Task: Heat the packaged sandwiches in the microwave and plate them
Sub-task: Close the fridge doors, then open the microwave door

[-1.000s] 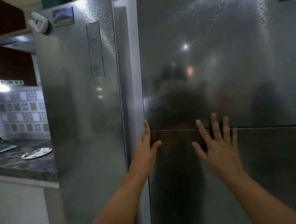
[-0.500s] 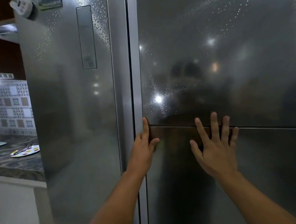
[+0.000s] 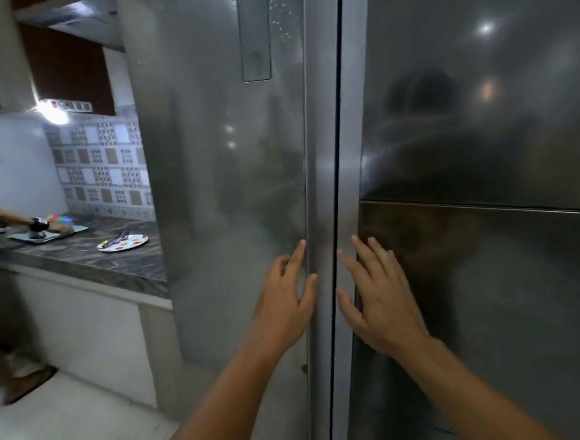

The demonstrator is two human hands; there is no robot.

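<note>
Steel fridge doors (image 3: pixel 231 189), both closed, so no sandwiches in sight, guessing they're inside. My left hand (image 3: pixel 284 306) and right hand (image 3: pixel 380 303) lie flat, fingers straight, gripping nothing, either side of the seam. Next I hook an edge and pull. Spotted plate (image 3: pixel 122 243) waits off left.

Both forearms are bare to the frame edge, with no sleeves, rings or watch on the hands (image 3: pixel 336 306).

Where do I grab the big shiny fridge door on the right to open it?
Probably the right door by its tall inner edge beside the dark centre gap, coming from the front. The right hand lies flat there; no handle shows.
</note>
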